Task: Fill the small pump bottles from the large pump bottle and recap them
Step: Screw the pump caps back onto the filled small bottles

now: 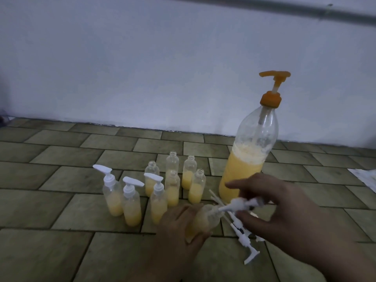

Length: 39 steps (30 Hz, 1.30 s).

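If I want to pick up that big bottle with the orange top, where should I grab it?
Probably around the big bottle's wide clear middle, coming from its right side, since the small bottles crowd its left. Its orange pump is thin and presses down, a poor handle.

Standing on the tiled floor (61, 210): 1 large pump bottle (247, 157); 3 capped small bottles (132, 202); 5 uncapped small bottles (173, 178). Being held: 1 small bottle (203, 220) w/ 1 pump cap (240, 204). Lying loose: approx. 3 spare pump caps (242, 235), overlapping, count uncertain.
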Available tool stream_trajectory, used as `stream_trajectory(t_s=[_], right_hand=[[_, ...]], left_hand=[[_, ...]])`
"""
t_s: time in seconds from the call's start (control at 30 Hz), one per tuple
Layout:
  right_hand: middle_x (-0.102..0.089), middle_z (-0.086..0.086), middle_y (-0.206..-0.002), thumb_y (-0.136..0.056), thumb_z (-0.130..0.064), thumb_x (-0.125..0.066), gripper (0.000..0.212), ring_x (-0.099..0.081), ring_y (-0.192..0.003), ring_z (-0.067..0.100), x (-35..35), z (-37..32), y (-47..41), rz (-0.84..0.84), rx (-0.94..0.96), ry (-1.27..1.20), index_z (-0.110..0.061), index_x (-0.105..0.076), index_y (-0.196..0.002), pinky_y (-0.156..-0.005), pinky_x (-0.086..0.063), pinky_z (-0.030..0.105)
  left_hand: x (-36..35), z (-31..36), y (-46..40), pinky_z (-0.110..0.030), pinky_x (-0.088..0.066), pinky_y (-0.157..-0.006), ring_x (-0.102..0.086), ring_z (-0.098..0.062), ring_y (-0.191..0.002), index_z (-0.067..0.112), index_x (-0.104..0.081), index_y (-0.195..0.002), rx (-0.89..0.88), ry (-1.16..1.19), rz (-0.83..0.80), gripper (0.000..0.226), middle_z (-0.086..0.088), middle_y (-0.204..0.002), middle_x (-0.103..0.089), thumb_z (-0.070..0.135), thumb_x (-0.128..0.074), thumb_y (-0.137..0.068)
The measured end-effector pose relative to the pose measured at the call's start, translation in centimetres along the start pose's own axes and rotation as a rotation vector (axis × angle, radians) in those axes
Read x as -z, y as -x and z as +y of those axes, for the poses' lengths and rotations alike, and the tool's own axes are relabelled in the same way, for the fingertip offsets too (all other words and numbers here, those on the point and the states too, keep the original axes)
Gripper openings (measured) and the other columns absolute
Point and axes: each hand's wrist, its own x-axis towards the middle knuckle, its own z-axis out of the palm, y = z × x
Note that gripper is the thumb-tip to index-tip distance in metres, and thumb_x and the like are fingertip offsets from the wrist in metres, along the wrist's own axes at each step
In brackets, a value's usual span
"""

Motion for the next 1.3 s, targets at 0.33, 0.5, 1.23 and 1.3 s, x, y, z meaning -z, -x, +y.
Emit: stream_trajectory(t_s=[0.33,0.5,1.23,1.3], right_hand=[[-0.068,-0.013,-0.087,-0.076,-0.021,-0.075,0.022,-0.063,-0.085,0.003,-6.5,-1.0,-1.9,0.314,-0.261,-0.558,-0.029,-0.065,-0.094,-0.069,-0.050,0.015],[-0.070,-0.011,-0.083,-0.072,-0.012,-0.078,0.036,-0.066,-0.082,0.004,-6.8,-0.7,-2.5,0.347,-0.302,-0.642,-0.030,-0.066,-0.101,-0.070,-0.054,0.023],[-0.069,0.002,-0.098,-0.049,-0.045,-0.089,0.081,-0.064,-0.102,0.023,-9.1,1.4,-3.9,0.181,-0.555,-1.048,-0.032,-0.053,-0.121,-0.089,-0.052,0.044],[-0.072,0.007,-0.100,-0.065,-0.022,-0.084,0.064,-0.066,-0.101,0.025,-9.2,1.5,-3.7,0.164,-0.519,-1.140,-0.027,-0.055,-0.122,-0.088,-0.051,0.042]], left_hand=[[0.8,0.8,-0.8,-0.013,-0.047,-0.082,-0.056,0.004,-0.106,0.044,-0.057,-0.112,0.223,0.426,-0.036,0.043,0.023,-0.110,-0.061,0.049,-0.069,-0.071],[0.9,0.1,-0.8,-0.029,-0.049,-0.096,-0.054,0.006,-0.113,0.039,-0.058,-0.121,0.335,0.490,-0.045,0.051,0.022,-0.120,-0.062,0.029,-0.078,-0.075],[0.7,0.6,-1.3,-0.009,-0.048,-0.081,-0.056,0.009,-0.105,0.049,-0.056,-0.104,0.446,0.557,-0.059,0.041,0.023,-0.112,-0.062,0.026,-0.076,-0.076],[0.8,0.7,-1.3,-0.013,-0.050,-0.085,-0.057,0.010,-0.103,0.044,-0.058,-0.108,0.450,0.564,-0.049,0.043,0.020,-0.113,-0.065,0.024,-0.077,-0.075]])
